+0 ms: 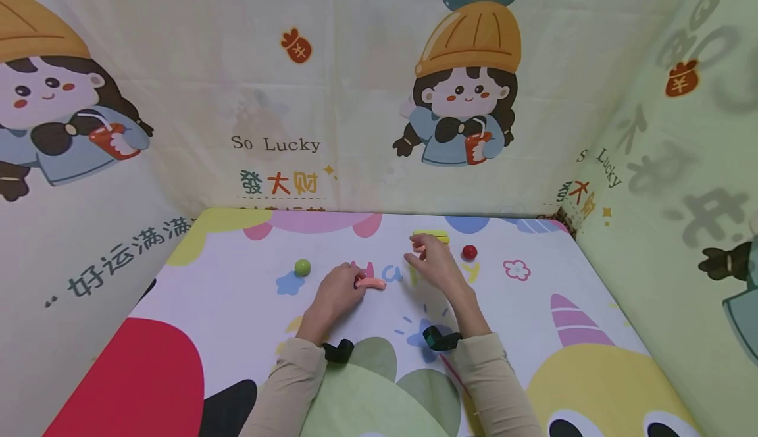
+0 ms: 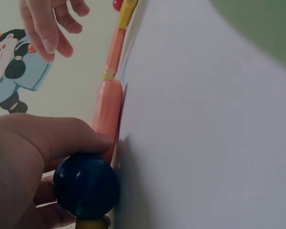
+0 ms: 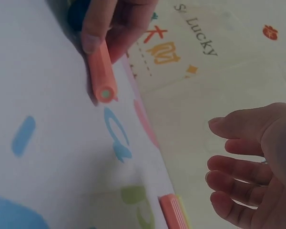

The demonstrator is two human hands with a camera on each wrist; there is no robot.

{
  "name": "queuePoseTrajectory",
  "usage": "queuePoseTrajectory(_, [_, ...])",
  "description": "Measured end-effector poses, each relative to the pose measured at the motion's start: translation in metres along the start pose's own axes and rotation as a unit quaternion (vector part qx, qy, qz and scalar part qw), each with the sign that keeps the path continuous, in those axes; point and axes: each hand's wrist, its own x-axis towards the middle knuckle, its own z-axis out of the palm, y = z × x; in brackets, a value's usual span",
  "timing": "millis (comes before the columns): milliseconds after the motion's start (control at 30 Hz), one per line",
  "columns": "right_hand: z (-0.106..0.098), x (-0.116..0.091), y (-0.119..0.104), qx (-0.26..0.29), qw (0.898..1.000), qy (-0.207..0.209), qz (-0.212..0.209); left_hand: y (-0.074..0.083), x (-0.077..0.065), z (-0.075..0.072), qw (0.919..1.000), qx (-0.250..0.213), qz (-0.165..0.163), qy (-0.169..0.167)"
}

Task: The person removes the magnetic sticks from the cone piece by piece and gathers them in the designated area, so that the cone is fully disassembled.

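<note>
My left hand [image 1: 337,291] pinches a salmon-pink toy rod [image 1: 372,283] between thumb and fingers, low over the white tabletop. Against those fingers sits a glossy dark blue ball [image 2: 86,185], with a bit of a yellow piece [image 2: 91,223] showing below it. The rod's near end has a round, pale greenish centre in the right wrist view. My right hand [image 1: 438,264] is raised with nothing in it, its fingers loosely bent and apart. Close by it lie a yellow rod [image 1: 437,234] and another salmon-pink rod [image 3: 174,212], partly hidden by the hand in the head view.
A red ball [image 1: 470,253] lies right of my right hand, and a green ball [image 1: 303,267] stands to the left. The patterned tabletop [image 1: 237,305] ends at a cloth backdrop [image 1: 355,108] with printed cartoon figures; another cloth wall [image 1: 669,180] rises at right.
</note>
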Motion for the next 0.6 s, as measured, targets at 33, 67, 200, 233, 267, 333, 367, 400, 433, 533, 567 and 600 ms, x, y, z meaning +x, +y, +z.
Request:
queuePoseTrajectory(33, [0.001,0.0,-0.002,-0.002,1.0,-0.005,0.002,0.0,0.0,0.0,1.0,0.002,0.003,0.001])
queuePoseTrajectory(67, [0.003,-0.001,-0.003,-0.006,1.0,-0.01,0.004,0.001,0.0,0.001,1.0,0.002,0.005,0.003])
queuePoseTrajectory(200, [0.009,-0.002,-0.009,-0.016,0.999,-0.03,0.011,0.002,0.0,0.002,0.9998,0.007,0.016,0.012])
queuePoseTrajectory(233, [0.011,-0.002,-0.01,-0.018,0.999,-0.035,0.009,0.002,0.0,0.003,0.9997,0.008,0.018,0.014])
queuePoseTrajectory(267, [0.013,-0.002,-0.011,-0.02,0.999,-0.04,0.008,0.002,0.001,0.003,0.9996,0.009,0.021,0.017])
queuePoseTrajectory(333, [0.016,-0.002,-0.013,-0.021,0.999,-0.049,0.003,0.003,0.001,0.004,0.9993,0.012,0.025,0.023])
queuePoseTrajectory(367, [0.017,-0.003,-0.013,-0.021,0.998,-0.053,0.001,0.003,0.001,0.004,0.9992,0.014,0.027,0.025])
queuePoseTrajectory(400, [0.018,-0.003,-0.014,-0.021,0.998,-0.058,-0.003,0.003,0.001,0.004,0.9991,0.015,0.028,0.027])
queuePoseTrajectory(433, [0.019,-0.003,-0.015,-0.02,0.998,-0.063,-0.007,0.003,0.001,0.005,0.999,0.016,0.03,0.029])
queuePoseTrajectory(533, [0.021,-0.003,-0.017,-0.012,0.996,-0.082,-0.014,0.004,0.001,0.005,0.9988,0.014,0.034,0.034])
queuePoseTrajectory(567, [0.022,-0.003,-0.017,-0.009,0.996,-0.09,-0.015,0.004,0.001,0.005,0.9987,0.012,0.034,0.035])
queuePoseTrajectory(600, [0.024,-0.003,-0.018,-0.01,0.995,-0.097,-0.017,0.004,0.001,0.005,0.9987,0.009,0.036,0.036])
